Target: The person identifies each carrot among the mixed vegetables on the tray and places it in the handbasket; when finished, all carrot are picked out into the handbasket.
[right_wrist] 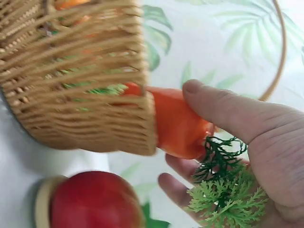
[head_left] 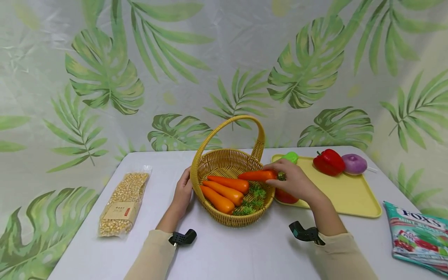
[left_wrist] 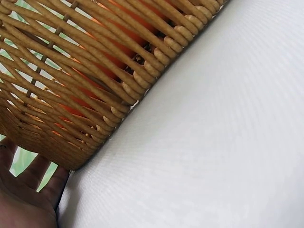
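My right hand (head_left: 289,177) grips a carrot (head_left: 257,175) by its thick end, at the right rim of the wicker basket (head_left: 231,221). The carrot's tip points left over the basket's inside; in the right wrist view its green leafy top (right_wrist: 228,194) hangs by the palm. Inside the basket, several other carrots (head_left: 224,192) lie side by side, leafy tops to the right. My left hand (head_left: 183,190) rests against the basket's left side, fingers (left_wrist: 35,171) straight along the weave in the left wrist view.
A yellow tray (head_left: 350,194) at the right bears a red bell pepper (head_left: 329,162), a purple round vegetable (head_left: 354,164), a green item (head_left: 291,156) and a red fruit (head_left: 286,196) beside the basket. Left lies a bag of corn kernels (head_left: 122,206); far right, a Fox's candy bag (head_left: 420,237).
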The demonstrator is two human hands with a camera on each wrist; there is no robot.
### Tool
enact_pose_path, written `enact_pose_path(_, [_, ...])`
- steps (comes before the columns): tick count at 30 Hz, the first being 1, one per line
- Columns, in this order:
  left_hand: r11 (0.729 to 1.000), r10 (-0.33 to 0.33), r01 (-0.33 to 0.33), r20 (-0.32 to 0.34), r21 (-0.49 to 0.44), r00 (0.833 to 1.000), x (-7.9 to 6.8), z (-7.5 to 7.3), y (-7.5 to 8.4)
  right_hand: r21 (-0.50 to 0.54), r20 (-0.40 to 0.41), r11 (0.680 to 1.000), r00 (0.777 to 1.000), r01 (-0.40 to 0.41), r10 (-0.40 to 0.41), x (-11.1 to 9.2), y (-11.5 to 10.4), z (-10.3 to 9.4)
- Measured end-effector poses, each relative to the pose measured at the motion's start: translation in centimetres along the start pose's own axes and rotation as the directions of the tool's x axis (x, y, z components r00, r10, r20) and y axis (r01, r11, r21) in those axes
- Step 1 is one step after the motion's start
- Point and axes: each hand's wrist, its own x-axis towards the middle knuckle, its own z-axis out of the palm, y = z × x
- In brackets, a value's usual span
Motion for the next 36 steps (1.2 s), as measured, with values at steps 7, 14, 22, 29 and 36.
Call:
enact_pose_path(7, [0.999, 0.041, -0.041, -0.015, 0.000, 0.999, -0.1, 0.0, -0.3, 0.010, -0.036, 1.000, 0.999, 0.006, -0.005, 0.8, 0.0, 1.5])
enact_pose_path(14, [0.999, 0.044, -0.044, -0.023, 0.003, 0.999, 0.1, -0.1, -0.6, 0.010, -0.065, 1.000, 0.998, 0.025, -0.024, 1.5, -0.2, 2.7])
enact_pose_path(22, [0.999, 0.042, -0.042, -0.023, 0.001, 0.999, 0.1, -0.1, -0.6, -0.060, -0.053, 0.998, 0.998, 0.032, -0.035, 2.6, -0.6, 3.9])
enact_pose_path(29, [0.999, 0.039, -0.039, -0.014, 0.004, 0.999, 0.2, -0.1, -0.7, -0.092, 0.013, 0.996, 1.000, 0.000, 0.002, 3.5, -1.1, 4.5])
enact_pose_path(36, [1.000, 0.020, -0.020, -0.022, 0.006, 1.000, 0.1, 0.0, -0.6, -0.128, 0.036, 0.992, 0.999, -0.019, 0.024, 4.2, -1.2, 5.3])
